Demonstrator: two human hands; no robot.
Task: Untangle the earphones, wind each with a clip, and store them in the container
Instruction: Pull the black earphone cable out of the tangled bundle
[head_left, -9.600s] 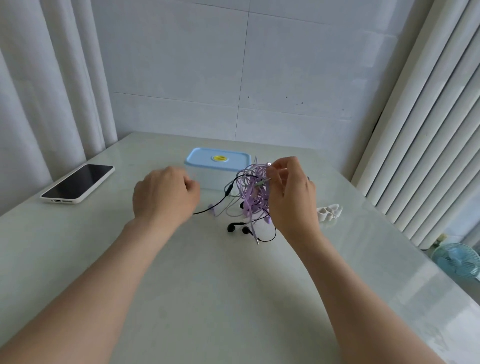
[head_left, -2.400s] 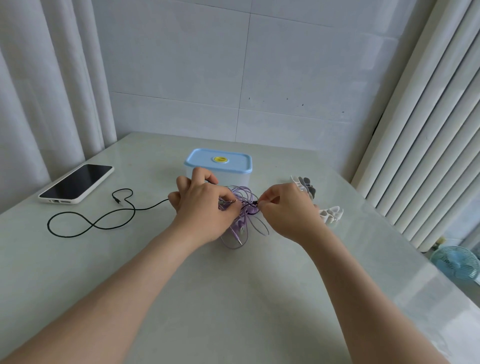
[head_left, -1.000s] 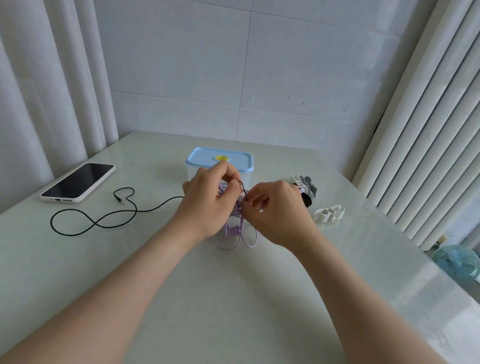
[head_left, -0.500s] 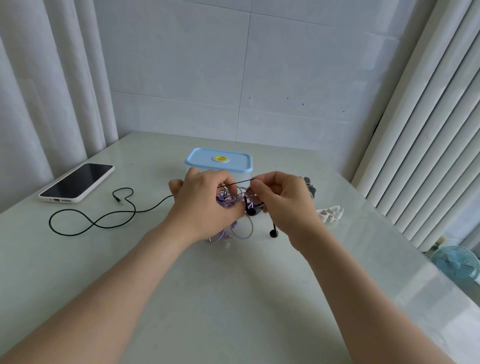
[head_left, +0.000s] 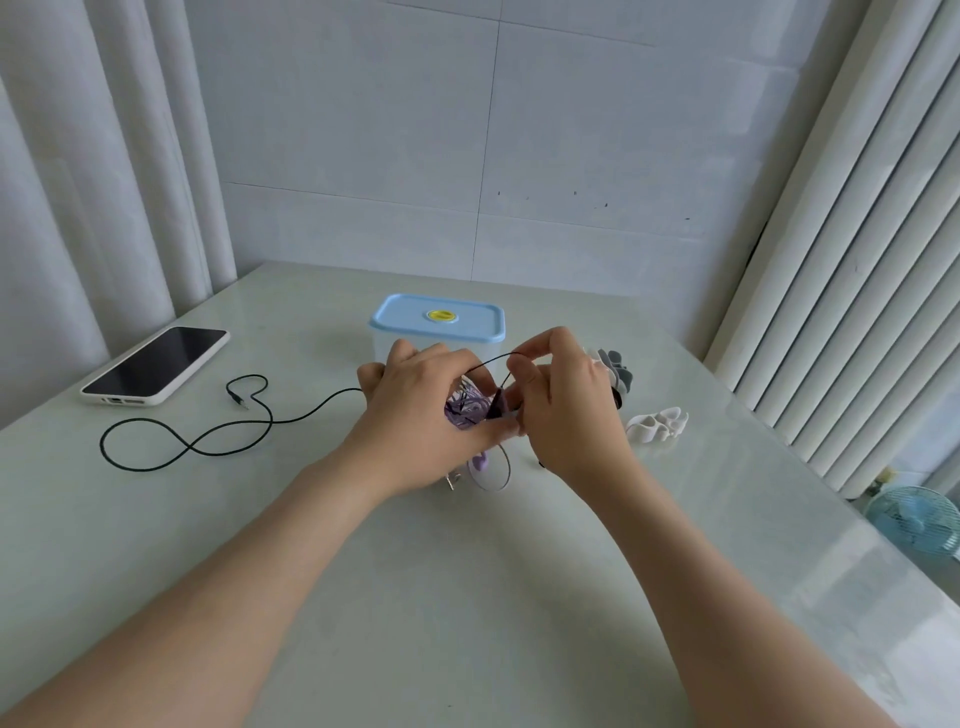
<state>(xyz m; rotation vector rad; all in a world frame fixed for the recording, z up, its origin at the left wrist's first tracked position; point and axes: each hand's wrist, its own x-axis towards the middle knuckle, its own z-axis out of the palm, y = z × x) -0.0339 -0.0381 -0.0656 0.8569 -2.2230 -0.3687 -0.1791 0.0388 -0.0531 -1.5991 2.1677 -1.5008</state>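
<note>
Head: earphones (head_left: 466, 413) partly behind left hand (head_left: 413, 415)

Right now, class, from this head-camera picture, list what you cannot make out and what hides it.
Head view throughout.
1. Purple earphones: mostly behind the left hand; knots unclear.
2. Black cable: its earbud end is mostly covered by the right hand.
3. Grey clips: partly behind the right hand; count unclear.
4. Fan: cut off by the right edge.
</note>
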